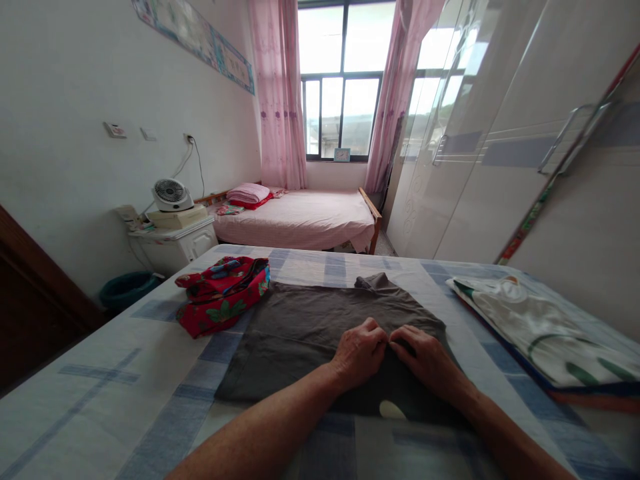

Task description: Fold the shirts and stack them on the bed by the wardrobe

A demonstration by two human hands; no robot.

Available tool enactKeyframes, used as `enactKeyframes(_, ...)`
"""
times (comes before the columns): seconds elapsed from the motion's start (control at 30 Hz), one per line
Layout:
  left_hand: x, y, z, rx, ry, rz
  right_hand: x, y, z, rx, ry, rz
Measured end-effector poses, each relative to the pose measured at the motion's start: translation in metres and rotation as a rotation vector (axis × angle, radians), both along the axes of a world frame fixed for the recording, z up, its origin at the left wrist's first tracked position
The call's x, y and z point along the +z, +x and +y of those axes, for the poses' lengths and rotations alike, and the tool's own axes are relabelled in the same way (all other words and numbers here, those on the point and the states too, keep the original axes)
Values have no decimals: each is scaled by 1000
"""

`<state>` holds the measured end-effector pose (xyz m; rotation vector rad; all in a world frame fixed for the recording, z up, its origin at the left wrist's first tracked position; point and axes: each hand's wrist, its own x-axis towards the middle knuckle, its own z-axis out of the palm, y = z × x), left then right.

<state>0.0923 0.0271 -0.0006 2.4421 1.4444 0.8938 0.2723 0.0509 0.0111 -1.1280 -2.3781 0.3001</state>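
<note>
Both hands are working the dark grey shirt [310,327] that's lying spread flat in the middle of the checked bedspread [100,393], with the left hand [361,352] and right hand [425,357] meeting knuckle to knuckle near its middle, fingers curled in and pinching up a bit of the fabric. A folded red floral garment [223,293] is sitting just off the shirt's far-left corner, touching it, and a white and green printed garment [540,327] is lying well off to the right.
</note>
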Motion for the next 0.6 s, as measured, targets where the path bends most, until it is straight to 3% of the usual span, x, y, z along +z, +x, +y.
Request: enactKeyframes(0.6,2,0,1,-7,-10,44,-1,0,1,3,10,0)
